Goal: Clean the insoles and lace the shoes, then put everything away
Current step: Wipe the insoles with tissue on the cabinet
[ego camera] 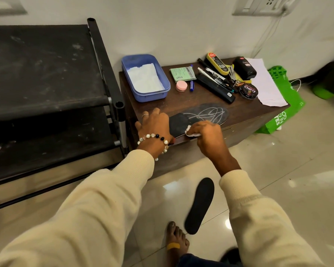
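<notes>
A black insole (204,113) with white scribbled marks lies along the front edge of the dark wooden cabinet top (245,110). My left hand (154,124) presses flat on its heel end, fingers spread. My right hand (204,132) pinches a small white wipe (250,134) against the insole's near edge. A second black insole (201,205) lies on the tiled floor below, next to a bare foot (176,241).
A blue plastic tub (163,93) holding white tissue stands at the cabinet's back left. Polish tins, markers, a pink jar and a paper sheet crowd the back right. A black shoe rack (46,83) stands to the left, a green bag (283,101) to the right.
</notes>
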Available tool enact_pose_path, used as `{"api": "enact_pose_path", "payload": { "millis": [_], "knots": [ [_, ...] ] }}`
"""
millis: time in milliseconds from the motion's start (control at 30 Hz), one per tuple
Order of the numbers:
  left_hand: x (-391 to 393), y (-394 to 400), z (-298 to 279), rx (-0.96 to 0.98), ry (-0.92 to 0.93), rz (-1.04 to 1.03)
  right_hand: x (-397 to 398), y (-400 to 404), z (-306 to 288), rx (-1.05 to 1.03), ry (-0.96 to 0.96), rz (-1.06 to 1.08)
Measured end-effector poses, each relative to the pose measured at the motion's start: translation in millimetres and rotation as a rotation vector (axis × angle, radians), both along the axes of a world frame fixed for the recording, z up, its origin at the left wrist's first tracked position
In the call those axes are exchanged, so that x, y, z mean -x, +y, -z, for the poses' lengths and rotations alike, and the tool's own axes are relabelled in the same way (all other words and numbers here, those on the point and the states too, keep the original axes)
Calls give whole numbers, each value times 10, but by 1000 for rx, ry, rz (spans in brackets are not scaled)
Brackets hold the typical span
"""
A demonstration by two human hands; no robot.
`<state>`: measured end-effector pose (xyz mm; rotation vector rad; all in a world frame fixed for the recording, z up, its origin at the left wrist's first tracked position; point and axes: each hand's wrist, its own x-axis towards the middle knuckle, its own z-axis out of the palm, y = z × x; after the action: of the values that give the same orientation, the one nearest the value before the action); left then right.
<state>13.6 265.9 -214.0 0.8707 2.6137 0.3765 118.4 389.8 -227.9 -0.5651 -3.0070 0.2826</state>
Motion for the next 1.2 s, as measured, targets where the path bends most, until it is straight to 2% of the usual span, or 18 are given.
{"api": "enact_pose_path", "payload": {
  "millis": [67, 200, 300, 433, 633, 700, 800, 867, 967, 1033, 1133, 1200],
  "knots": [
    [3, -3, -5, 7, 5, 8, -48, 143, 40, 8, -6, 143],
    [6, 3, -6, 1, -3, 9, 8, 145, 19, 129, 167, 395],
    [5, 5, -1, 0, 5, 6, 164, 54, -7, 162, 244, 500],
    [10, 6, 14, -28, -6, -11, 291, -168, 79, -22, 47, 327],
    [22, 20, 41, -24, 3, -13, 279, -158, 10, -44, -103, -51],
    [22, 15, 32, -18, 5, -6, 199, -39, 16, -53, -109, -36],
    [22, 9, 17, -4, 3, 8, 150, 59, 6, -67, -61, 204],
    [28, 9, 15, -3, -2, 10, 229, 48, -19, -51, -95, 275],
    [31, 19, 30, -15, -4, -1, 344, -96, 2, -42, -79, 220],
    [34, 25, 39, -28, 8, -14, 389, -168, 10, -21, -44, 118],
    [44, 27, 48, -31, 4, -15, 365, -129, -20, 5, -98, -46],
    [47, 24, 47, -26, -8, -5, 337, 2, -25, -2, -98, -17]
  ]
}}
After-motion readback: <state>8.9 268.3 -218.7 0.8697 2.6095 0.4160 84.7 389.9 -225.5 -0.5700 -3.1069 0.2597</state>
